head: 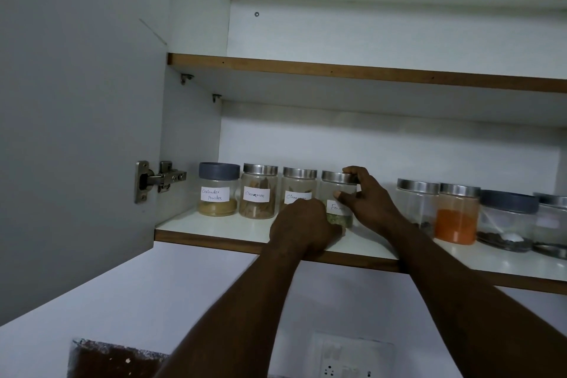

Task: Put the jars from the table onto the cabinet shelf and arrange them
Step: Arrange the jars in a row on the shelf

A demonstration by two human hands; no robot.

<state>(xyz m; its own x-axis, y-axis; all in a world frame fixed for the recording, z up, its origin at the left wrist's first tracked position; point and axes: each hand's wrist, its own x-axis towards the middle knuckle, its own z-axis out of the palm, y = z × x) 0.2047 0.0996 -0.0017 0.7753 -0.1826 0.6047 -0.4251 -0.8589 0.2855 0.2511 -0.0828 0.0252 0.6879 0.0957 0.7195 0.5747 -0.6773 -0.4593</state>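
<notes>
Fennel jar (pixel 335 209) on shelf (pixel 230 225), gap on right; right hand (pixel 368 202) fingers grip lid (pixel 335 176); left hand (pixel 302 225) at base, fingers unclear.

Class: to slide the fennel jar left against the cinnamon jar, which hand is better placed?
Probably the right hand: it grips the fennel jar from its right side, near the top. The left hand sits in front, in the path.

2 arms raised; right hand (pixel 365 198) grips jar (pixel 335 207) lid, left hand (pixel 302 228) at base.
</notes>
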